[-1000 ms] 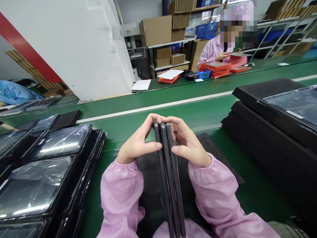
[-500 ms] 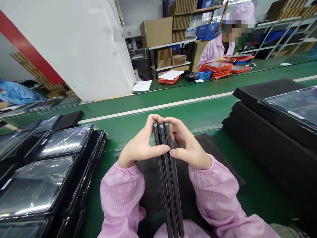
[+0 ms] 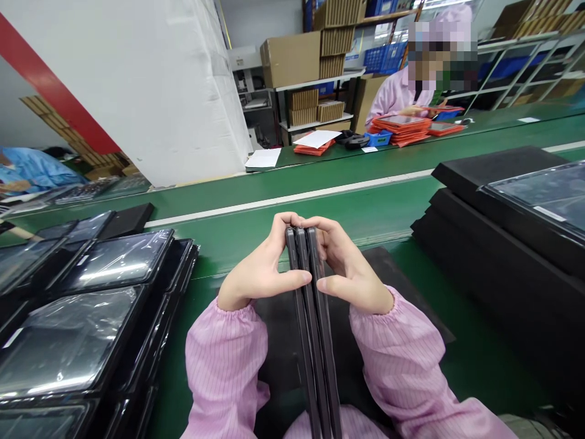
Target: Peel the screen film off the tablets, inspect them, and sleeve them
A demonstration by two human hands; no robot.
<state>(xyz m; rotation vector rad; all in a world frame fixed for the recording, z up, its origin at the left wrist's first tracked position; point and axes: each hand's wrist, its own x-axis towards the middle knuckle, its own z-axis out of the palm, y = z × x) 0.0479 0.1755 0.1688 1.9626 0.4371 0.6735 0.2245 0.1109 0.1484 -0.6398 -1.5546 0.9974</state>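
Three slim black tablets (image 3: 315, 341) stand on edge, pressed side by side, with their narrow sides towards me. My left hand (image 3: 262, 268) is closed round the far end from the left, its thumb lying across the edges. From the right my right hand (image 3: 350, 268) wraps the same end, and its thumb tip rests on the rightmost tablet's edge. The fingers of both hands meet at the far end. Below the tablets lies a dark mat (image 3: 388, 286) on the green bench (image 3: 219, 231). The screens face sideways and are hidden.
Stacks of plastic-wrapped tablets (image 3: 109, 262) fill the left side. At the right rises a pile of black foam sheets (image 3: 484, 244) with a wrapped tablet (image 3: 543, 189) on top. Across the bench a co-worker (image 3: 397, 91) sits behind orange-edged items (image 3: 397, 128). A blue sleeve (image 3: 41, 167) shows far left.
My right thumb has shifted slightly right, away from the left thumb. Both hands keep hold of the tablets. The co-worker across the bench has lowered the orange-edged item.
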